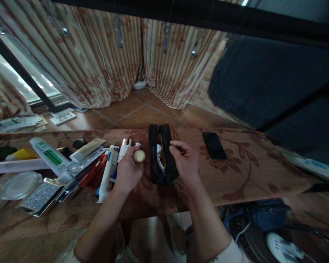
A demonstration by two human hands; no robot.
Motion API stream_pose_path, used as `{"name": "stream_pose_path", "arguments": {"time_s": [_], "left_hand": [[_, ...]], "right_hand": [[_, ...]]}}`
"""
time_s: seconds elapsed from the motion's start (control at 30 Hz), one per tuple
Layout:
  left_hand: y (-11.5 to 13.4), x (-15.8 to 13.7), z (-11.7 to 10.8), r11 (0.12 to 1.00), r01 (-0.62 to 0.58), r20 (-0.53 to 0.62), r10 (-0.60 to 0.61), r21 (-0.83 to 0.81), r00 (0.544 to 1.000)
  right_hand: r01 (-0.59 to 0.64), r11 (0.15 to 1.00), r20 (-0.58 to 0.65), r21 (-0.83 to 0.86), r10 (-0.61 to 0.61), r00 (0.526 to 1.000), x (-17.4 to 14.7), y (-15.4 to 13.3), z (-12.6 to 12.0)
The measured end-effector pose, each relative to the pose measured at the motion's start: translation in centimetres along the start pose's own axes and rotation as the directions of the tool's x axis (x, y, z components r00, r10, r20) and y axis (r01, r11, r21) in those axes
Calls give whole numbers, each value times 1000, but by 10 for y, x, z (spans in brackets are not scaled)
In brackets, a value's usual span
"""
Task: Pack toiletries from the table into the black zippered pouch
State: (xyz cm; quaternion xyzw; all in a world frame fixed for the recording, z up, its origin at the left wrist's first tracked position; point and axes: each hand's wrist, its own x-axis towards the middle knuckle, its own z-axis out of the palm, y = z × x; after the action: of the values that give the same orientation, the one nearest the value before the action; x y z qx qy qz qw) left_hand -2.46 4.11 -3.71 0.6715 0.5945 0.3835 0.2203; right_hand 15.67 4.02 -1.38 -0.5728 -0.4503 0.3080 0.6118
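My left hand holds a small round cream-coloured jar by its side, just left of a black zip pouch. The pouch lies open on the brown patterned tablecloth, with a white tube and something yellow showing inside. My right hand grips the pouch's right edge, fingers curled over the rim and holding it apart. Left of my left hand lies a heap of cosmetic tubes.
A black phone lies to the right of the pouch. At far left are a green-and-white tube, a glittery box and a clear round lid. Striped curtains hang beyond the table. Papers lie on the tiled floor.
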Motion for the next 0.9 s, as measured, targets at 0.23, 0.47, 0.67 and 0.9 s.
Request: {"name": "stream_pose_path", "arguments": {"time_s": [0.23,0.47,0.67,0.9], "left_hand": [[2,0,0,998,3,18,-2,-61,1000],[4,0,0,997,-6,28,8,-71,1000],[2,0,0,998,-2,33,5,-65,999],[2,0,0,999,4,45,-2,-54,999]], "right_hand": [[-6,1000,6,0,6,1000,0,-1,0],[2,1000,11,-4,-2,1000,0,1,-1],[0,1000,3,-16,0,1000,0,1,0],[8,1000,11,-19,-8,1000,0,-1,-1]]}}
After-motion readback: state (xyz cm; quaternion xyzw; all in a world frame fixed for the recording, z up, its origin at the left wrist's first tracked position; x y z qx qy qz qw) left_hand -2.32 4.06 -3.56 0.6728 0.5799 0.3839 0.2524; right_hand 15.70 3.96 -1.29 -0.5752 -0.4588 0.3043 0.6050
